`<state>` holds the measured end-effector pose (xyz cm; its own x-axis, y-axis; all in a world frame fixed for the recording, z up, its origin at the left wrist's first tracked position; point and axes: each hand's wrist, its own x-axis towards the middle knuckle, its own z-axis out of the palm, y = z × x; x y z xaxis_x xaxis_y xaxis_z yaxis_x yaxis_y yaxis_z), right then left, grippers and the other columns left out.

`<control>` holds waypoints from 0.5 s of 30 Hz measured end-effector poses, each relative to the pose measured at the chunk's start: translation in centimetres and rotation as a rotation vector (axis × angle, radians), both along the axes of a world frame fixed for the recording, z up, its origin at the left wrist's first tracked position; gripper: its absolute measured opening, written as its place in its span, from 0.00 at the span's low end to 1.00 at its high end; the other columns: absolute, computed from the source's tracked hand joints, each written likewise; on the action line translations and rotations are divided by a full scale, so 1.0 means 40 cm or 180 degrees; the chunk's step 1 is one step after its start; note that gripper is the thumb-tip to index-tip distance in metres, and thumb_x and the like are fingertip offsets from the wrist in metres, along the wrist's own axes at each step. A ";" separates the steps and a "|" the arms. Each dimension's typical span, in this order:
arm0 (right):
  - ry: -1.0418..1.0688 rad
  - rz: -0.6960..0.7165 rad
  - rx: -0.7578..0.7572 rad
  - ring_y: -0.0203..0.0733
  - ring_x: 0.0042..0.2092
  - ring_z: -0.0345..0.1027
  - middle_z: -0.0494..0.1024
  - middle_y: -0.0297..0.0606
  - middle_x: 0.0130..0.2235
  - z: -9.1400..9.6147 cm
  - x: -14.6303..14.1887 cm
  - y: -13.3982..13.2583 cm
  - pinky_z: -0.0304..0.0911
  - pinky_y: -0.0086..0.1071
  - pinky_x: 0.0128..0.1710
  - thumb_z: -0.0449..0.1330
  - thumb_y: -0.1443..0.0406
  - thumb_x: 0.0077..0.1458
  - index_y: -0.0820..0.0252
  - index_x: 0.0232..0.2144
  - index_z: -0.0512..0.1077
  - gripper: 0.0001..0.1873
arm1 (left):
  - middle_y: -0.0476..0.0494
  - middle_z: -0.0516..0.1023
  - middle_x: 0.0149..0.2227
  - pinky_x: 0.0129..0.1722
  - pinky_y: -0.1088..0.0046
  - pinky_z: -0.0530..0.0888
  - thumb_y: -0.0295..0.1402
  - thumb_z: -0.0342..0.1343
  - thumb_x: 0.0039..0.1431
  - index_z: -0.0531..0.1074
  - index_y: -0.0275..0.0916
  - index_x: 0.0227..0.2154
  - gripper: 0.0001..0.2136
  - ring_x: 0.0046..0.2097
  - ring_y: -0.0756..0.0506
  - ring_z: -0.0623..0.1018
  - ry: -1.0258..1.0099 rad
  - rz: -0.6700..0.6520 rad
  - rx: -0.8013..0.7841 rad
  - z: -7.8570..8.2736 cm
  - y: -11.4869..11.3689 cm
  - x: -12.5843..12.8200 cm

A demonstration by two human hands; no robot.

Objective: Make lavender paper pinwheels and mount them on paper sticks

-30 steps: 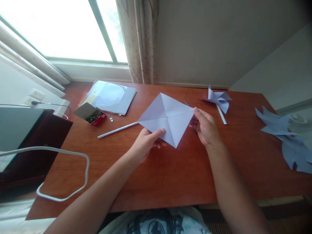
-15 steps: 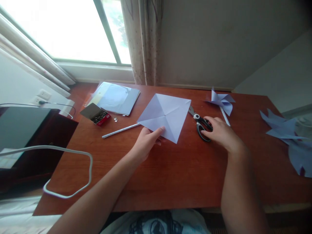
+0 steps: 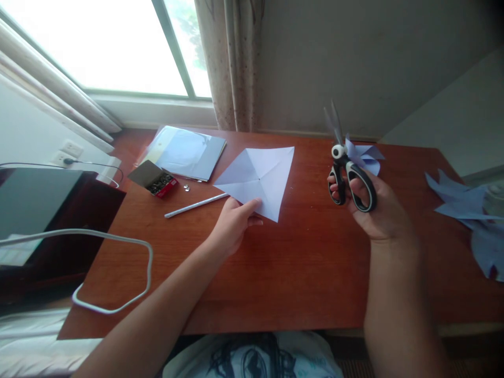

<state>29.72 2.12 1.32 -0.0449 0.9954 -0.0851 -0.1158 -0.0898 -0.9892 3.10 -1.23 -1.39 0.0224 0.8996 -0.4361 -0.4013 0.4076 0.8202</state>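
My left hand [image 3: 236,221] pinches the near edge of a square sheet of paper [image 3: 258,176], thumb on top and fingers beneath. Diagonal creases cross the sheet and a small dark dot marks its middle. On the right, my right hand [image 3: 376,210] holds black-and-white scissors [image 3: 339,152] by the handle loops, blades pointing up and slightly apart. Behind the scissors lies a paper pinwheel [image 3: 364,156], partly hidden by them and the hand. A rolled paper stick [image 3: 195,205] rests on the table left of the sheet, its right end under the paper.
An open red box [image 3: 159,184] of small metal pieces stands at the left, with loose metal bits [image 3: 186,188] beside it. Behind are a plastic-covered stack of paper [image 3: 189,152]. Cut paper pieces [image 3: 460,197] lie at the far right. A white cable [image 3: 149,262] loops over the table's left side.
My right hand has taken the scissors off the table and raised them, turning the blades upward. The paper in my left hand has shifted slightly left and tilted.
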 end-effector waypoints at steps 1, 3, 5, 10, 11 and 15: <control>0.0133 0.0117 -0.0038 0.39 0.38 0.72 0.78 0.36 0.42 -0.002 -0.013 -0.003 0.68 0.30 0.34 0.71 0.54 0.50 0.51 0.44 0.78 0.20 | 0.46 0.80 0.34 0.25 0.78 0.73 0.33 0.67 0.48 0.74 0.35 0.38 0.15 0.31 0.50 0.78 0.0017 -0.0024 0.0026 0.001 0.001 -0.001; 0.0283 0.0347 -0.0151 0.39 0.37 0.71 0.78 0.36 0.41 -0.012 -0.038 -0.010 0.68 0.30 0.35 0.71 0.51 0.49 0.52 0.43 0.78 0.21 | 0.45 0.81 0.35 0.27 0.79 0.73 0.31 0.68 0.47 0.76 0.34 0.37 0.14 0.32 0.50 0.78 0.0017 -0.0076 0.0070 0.003 0.004 -0.002; 0.0299 0.0582 -0.0292 0.41 0.37 0.71 0.78 0.38 0.41 -0.025 -0.061 -0.020 0.69 0.32 0.36 0.70 0.48 0.49 0.53 0.45 0.78 0.25 | 0.46 0.81 0.35 0.28 0.80 0.72 0.30 0.69 0.47 0.77 0.34 0.36 0.13 0.32 0.51 0.77 -0.0047 -0.0107 0.0103 0.003 0.006 -0.004; 0.0135 0.0650 -0.0294 0.46 0.40 0.73 0.78 0.41 0.43 -0.038 -0.096 -0.039 0.71 0.35 0.36 0.67 0.44 0.51 0.53 0.49 0.76 0.29 | 0.46 0.81 0.32 0.28 0.80 0.70 0.32 0.70 0.49 0.79 0.33 0.34 0.11 0.29 0.53 0.75 -0.0169 -0.0196 0.0232 -0.001 0.009 -0.008; 0.0157 0.0608 -0.0276 0.46 0.41 0.73 0.78 0.41 0.44 -0.038 -0.099 -0.040 0.72 0.36 0.36 0.65 0.43 0.52 0.52 0.49 0.75 0.29 | 0.46 0.80 0.29 0.26 0.80 0.69 0.34 0.69 0.50 0.79 0.33 0.31 0.10 0.27 0.53 0.74 -0.0075 -0.0225 0.0236 0.000 0.009 -0.009; 0.0107 0.0547 -0.0318 0.47 0.39 0.75 0.78 0.41 0.42 -0.037 -0.113 -0.048 0.73 0.38 0.33 0.58 0.39 0.55 0.52 0.51 0.73 0.31 | 0.47 0.74 0.19 0.19 0.78 0.63 0.42 0.66 0.54 0.74 0.34 0.19 0.17 0.20 0.53 0.69 0.0476 -0.0293 0.0225 0.010 0.013 -0.019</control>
